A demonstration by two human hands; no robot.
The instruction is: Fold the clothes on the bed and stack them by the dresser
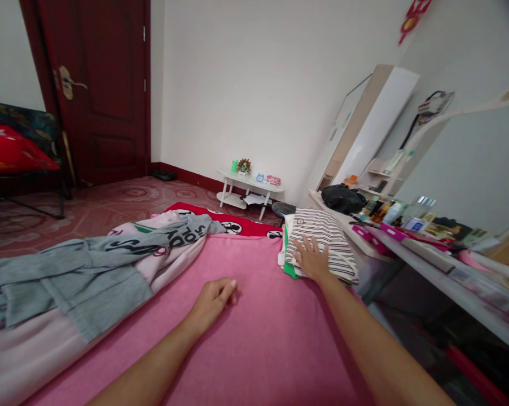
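Observation:
My right hand (312, 258) lies flat with fingers spread on a folded white shirt with dark stripes (337, 242). That shirt tops a small stack of folded clothes, with a green edge (290, 270) showing beneath it. My left hand (214, 301) hovers over or rests on the pink bed sheet (254, 349); I cannot tell which. Its fingers are loosely curled and nothing shows in them. To the left, a grey garment with black lettering (106, 265) is spread over a pale pink garment (47, 344).
A red cloth with black-and-white prints (233, 225) covers the bed's far end. Along the right stands a dressing table (381, 254) crowded with bottles, a black bag (343, 198) and a mirror. Beyond are a low white table (250, 181), a dark red door (106, 84) and a chair (30, 186).

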